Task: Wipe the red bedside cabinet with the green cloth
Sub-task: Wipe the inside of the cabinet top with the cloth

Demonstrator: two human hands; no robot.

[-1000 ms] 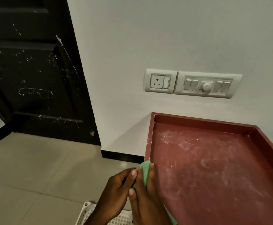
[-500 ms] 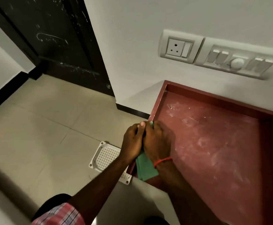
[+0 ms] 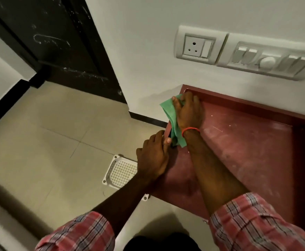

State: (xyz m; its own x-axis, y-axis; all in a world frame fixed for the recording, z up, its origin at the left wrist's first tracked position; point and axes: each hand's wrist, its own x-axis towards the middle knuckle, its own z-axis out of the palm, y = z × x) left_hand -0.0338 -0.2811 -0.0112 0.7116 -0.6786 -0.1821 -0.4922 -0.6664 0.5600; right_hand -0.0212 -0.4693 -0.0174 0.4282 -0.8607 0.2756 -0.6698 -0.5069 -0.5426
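Observation:
The red bedside cabinet (image 3: pixel 247 153) stands against the white wall, its dusty top ringed by a raised rim. My right hand (image 3: pixel 188 113) presses the green cloth (image 3: pixel 171 118) flat at the top's far left corner; the cloth hangs over the left rim. A red thread circles that wrist. My left hand (image 3: pixel 152 156) rests on the cabinet's left edge, lower down, its thumb close to the cloth's hanging end. Whether it touches the cloth I cannot tell.
A white perforated plastic tray (image 3: pixel 121 172) lies on the beige tiled floor beside the cabinet's left side. On the wall above sit a socket (image 3: pixel 197 47) and a switch panel (image 3: pixel 267 59). A dark door (image 3: pixel 57 46) stands at the far left.
My right hand has slid the cloth along the left rim up into the far corner. My left hand has let go of the cloth and stayed by the left edge. The view tilted down.

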